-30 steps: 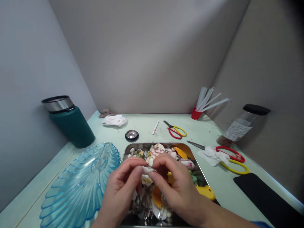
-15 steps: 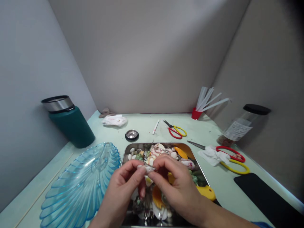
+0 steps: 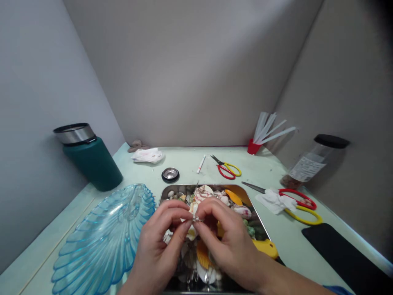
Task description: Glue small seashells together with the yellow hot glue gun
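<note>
Above a metal tray (image 3: 260,221) of seashells and pebbles, my two hands meet at the fingertips. My right hand (image 3: 229,239) pinches a small pale, shiny piece (image 3: 195,219) between thumb and index finger. From the other side, the thumb and fingers of my left hand (image 3: 164,237) close on the same piece. Fingers cover most of it, so its exact kind is unclear. Beneath the hands lie an orange scallop shell (image 3: 203,254) and white shells. A patterned shell (image 3: 204,193) and an orange-yellow shell (image 3: 233,197) show near the tray's far edge.
Left: a blue shell-shaped dish (image 3: 107,237) and a green bottle (image 3: 93,164). Behind: a bottle lid (image 3: 170,175), tissue (image 3: 147,155) and small scissors (image 3: 227,167). Right: large scissors (image 3: 303,215), tissue (image 3: 274,200), a jar (image 3: 313,162), a black phone-like slab (image 3: 340,254) and a red cup (image 3: 253,147) of white sticks.
The fingers of my left hand have shifted up and closer over the small piece, which now shows less between the fingertips. My right hand has barely moved.
</note>
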A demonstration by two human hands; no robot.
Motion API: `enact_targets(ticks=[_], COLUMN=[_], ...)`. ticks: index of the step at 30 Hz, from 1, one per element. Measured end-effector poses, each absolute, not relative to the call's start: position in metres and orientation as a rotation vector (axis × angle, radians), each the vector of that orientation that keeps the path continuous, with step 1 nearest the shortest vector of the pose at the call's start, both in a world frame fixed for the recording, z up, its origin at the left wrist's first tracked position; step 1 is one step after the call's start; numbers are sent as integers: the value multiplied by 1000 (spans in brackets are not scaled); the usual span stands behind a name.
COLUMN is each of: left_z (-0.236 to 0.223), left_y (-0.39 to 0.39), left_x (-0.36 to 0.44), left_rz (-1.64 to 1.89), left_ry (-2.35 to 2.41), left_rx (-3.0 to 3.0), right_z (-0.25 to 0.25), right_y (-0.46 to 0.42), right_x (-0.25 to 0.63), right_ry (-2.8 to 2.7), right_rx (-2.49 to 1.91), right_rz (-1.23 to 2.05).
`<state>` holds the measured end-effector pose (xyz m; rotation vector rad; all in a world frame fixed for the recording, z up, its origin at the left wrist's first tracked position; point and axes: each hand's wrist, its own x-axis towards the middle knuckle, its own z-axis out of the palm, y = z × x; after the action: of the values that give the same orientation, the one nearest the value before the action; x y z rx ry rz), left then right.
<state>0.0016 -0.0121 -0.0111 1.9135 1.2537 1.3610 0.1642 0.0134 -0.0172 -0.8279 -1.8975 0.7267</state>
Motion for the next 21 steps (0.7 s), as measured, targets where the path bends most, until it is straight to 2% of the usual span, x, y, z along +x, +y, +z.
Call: enact_targets(ticks=[15,21], left_z=[-20,-21], left_y=[-14,-13], left_x=[1,3], left_rz=[1398,1394], left_ry=[1184,1128], left_rx=[1950,1759], right_z=[-18,-18], right_y=[15,16], right_x=[165,166], right_ry=[-1873,-1868], right_rx=[-723,-694], right_rz=[653,646])
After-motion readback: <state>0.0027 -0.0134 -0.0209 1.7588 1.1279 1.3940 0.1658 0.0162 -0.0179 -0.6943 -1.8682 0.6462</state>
